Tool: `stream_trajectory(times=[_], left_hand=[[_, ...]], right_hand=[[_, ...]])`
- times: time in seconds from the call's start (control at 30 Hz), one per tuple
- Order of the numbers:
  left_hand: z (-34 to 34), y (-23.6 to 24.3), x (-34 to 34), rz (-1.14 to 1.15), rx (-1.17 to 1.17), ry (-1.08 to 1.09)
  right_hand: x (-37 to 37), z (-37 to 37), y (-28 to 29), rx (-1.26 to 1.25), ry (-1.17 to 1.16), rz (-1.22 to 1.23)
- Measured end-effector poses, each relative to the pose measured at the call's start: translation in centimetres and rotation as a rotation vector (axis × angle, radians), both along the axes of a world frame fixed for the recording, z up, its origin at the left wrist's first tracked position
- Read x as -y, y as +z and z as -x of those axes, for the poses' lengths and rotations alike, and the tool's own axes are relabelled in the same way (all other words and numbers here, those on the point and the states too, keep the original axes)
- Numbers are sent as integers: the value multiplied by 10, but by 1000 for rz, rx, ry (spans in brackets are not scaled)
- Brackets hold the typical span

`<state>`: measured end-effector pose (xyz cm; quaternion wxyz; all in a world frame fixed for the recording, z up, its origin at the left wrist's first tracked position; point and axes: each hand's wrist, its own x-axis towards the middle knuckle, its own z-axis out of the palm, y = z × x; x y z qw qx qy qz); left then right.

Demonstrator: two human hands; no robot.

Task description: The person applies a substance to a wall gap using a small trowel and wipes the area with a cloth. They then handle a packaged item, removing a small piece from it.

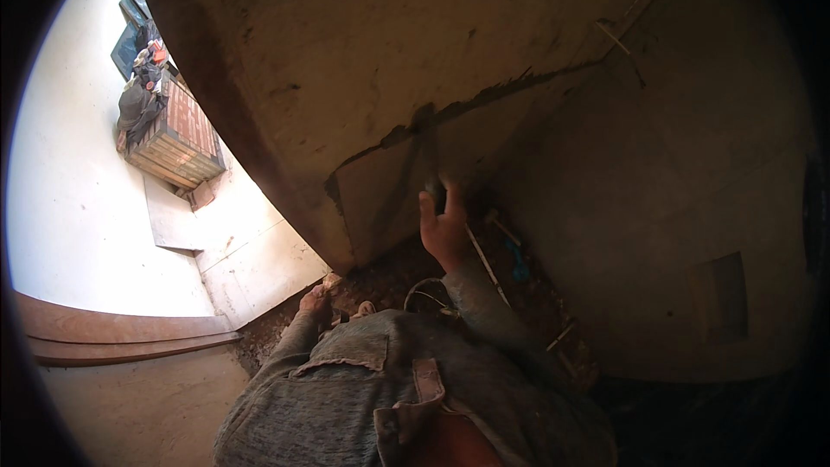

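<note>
My right hand (444,229) is raised in front of a plastered wall (346,52), thumb and forefinger up around a dark object (437,197) that is too dim to name. Behind it on the wall runs a dark, ragged groove (467,105), rising to the right and turning down at its left end. A long dark shape on the wall above the hand may be its shadow. Low at the left, my left hand (314,302) is curled beside the wall's bottom corner. A pale lump (332,280) lies right by its fingers; whether the hand grips anything is hidden.
Rubble (268,329) covers the floor near the wall. A thin pale stick (487,266) and a turquoise item (519,261) lie right of my arm. Leftward, in bright light, stands a reddish stack (181,138) with a dark hat (134,105). Brown boards (130,333) edge the opening.
</note>
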<state>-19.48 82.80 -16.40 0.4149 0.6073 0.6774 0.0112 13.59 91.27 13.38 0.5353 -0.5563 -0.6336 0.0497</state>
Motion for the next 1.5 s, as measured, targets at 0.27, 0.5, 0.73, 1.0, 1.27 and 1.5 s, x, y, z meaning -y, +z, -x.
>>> stream_trajectory(times=[0.27, 0.5, 0.73, 1.0, 1.27, 1.5], left_hand=[[9, -26, -5, 31, -73, 36], [-2, -33, -26, 110, -71, 46], [-13, -49, -45, 92, 1, 134], [7, -67, -28, 93, -74, 64], [13, -15, 1, 54, -93, -5], [24, 1, 10, 122, -88, -24]], right_hand=[[-12, 1, -30, 57, -11, 30], [11, -8, -23, 65, 16, 74], [43, -29, -37, -86, -50, 96], [-33, -17, -16, -107, -108, 0], [-78, 16, -29, -80, -137, -204], [-60, 5, -38, 32, -140, -162]])
